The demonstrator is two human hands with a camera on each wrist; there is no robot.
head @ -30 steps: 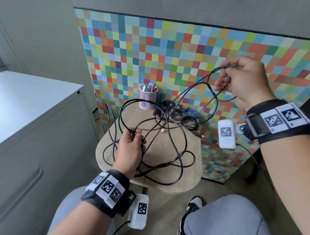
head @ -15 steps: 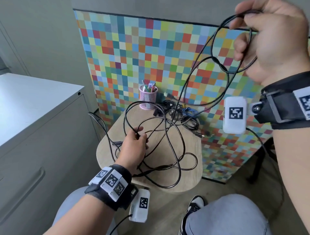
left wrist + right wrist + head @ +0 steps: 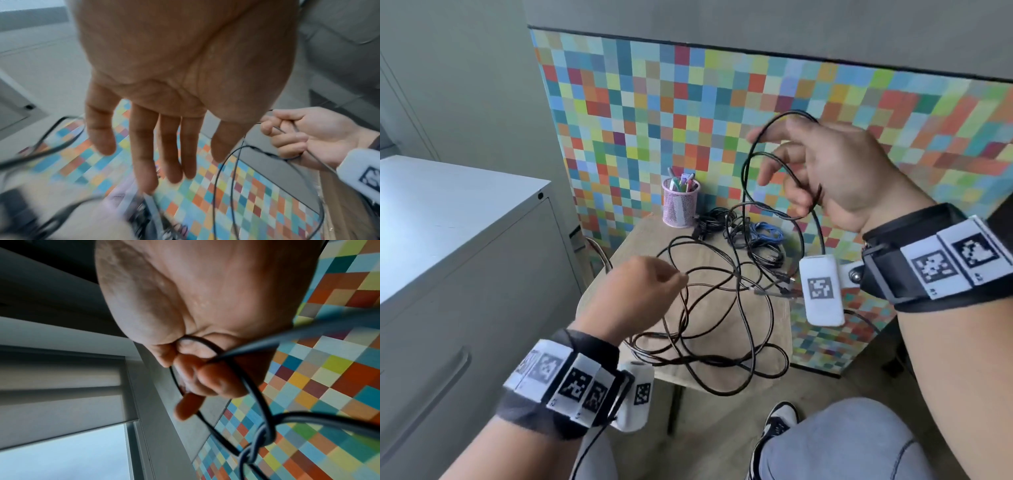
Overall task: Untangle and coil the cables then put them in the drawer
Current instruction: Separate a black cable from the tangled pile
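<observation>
Head view: right hand [image 3: 835,174] grips raised black cable [image 3: 753,161] loops; left hand [image 3: 633,298], fingers straight, hovers above tangle overhanging small table [image 3: 774,346] front edge.

Right hand [image 3: 835,174] is raised at upper right of the frame, fingers curled round loops of a black cable [image 3: 748,178] that hang down to a tangle on the small wooden table [image 3: 640,240] at centre. Left hand [image 3: 630,301] is held over the table's left part, fingertips pinched at a strand; blurred. A pink mesh pen cup [image 3: 679,205] is seen at the table's far edge, a blue cable bundle [image 3: 767,233] just right of it among dark coils. A grey cabinet [image 3: 448,240] fills the left, a multicoloured checkered panel [image 3: 654,102] the back.
</observation>
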